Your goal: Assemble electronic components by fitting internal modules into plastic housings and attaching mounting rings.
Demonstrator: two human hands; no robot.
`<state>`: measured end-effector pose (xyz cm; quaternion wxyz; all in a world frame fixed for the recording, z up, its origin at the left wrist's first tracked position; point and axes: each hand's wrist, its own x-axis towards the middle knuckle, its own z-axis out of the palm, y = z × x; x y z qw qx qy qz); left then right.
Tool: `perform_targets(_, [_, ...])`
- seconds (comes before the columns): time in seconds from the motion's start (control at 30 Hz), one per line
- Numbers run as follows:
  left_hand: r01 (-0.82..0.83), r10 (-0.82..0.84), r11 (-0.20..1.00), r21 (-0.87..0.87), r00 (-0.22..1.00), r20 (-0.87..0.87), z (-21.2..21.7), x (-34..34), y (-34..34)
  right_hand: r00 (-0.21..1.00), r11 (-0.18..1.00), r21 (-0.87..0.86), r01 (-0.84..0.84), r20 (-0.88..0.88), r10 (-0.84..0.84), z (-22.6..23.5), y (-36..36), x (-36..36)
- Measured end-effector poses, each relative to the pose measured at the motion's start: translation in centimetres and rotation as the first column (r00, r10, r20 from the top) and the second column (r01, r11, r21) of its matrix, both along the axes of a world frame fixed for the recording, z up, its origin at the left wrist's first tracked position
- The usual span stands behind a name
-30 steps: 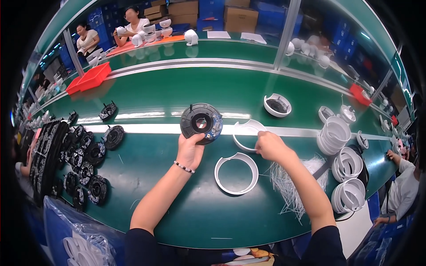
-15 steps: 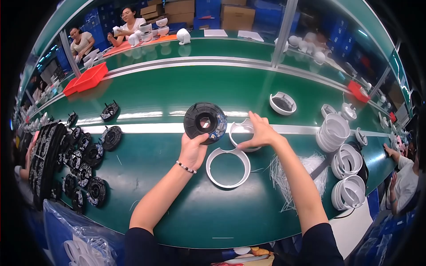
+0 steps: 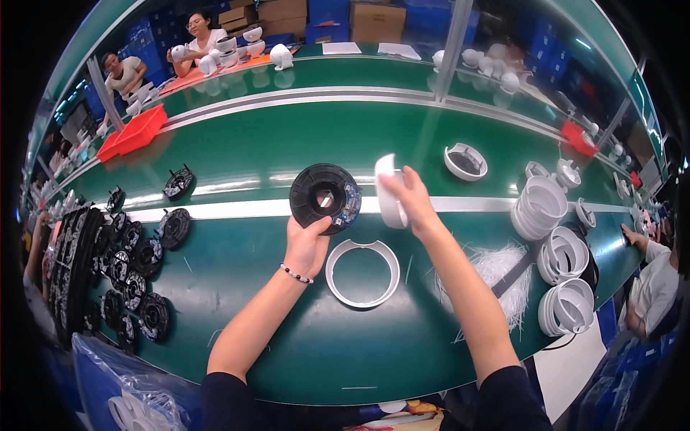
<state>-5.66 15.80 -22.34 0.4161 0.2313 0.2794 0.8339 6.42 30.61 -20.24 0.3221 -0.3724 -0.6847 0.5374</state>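
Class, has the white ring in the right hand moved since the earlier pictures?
Yes: against the pale strip across the bench, the white ring in the right hand has shifted upward in view.

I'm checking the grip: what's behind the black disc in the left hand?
Around the black disc, the green table and pale strip show beyond. The disc hides its back and any fingers of the left hand there.
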Motion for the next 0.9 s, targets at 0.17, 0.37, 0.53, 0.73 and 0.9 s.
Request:
perform_targets(0.17, [0.198,-0.213,0.957,-0.213,0.975,-0.054,0.7,0.7,-1.0,0.964,0.992,0.102,-0.071,-0.247,0.094,1.1,-6.8,-2.1])
perform_targets(0.37, [0.622,-0.635,0.772,0.132,0.754,0.167,1.7,-2.3,-2.0,0.964,0.761,0.613,-0.213,0.004,0.267,2.5,-7.6,-1.0])
perform_targets(0.53, [0.435,-0.432,0.9,-0.02,0.897,0.091,1.4,-2.1,-1.2,0.95,0.6,0.75,-0.278,0.119,0.29,3.4,-8.3,-1.1])
perform_targets(0.73, [0.42,-0.419,0.908,-0.01,0.906,0.064,2.5,-0.8,-1.2,0.985,0.777,0.606,-0.173,0.119,0.126,3.9,-9.3,-0.5])
perform_targets(0.9, [0.347,-0.346,0.938,-0.018,0.938,0.013,1.9,-0.2,-0.9,0.987,0.77,0.62,-0.153,0.133,0.089,3.2,-9.2,-1.0])
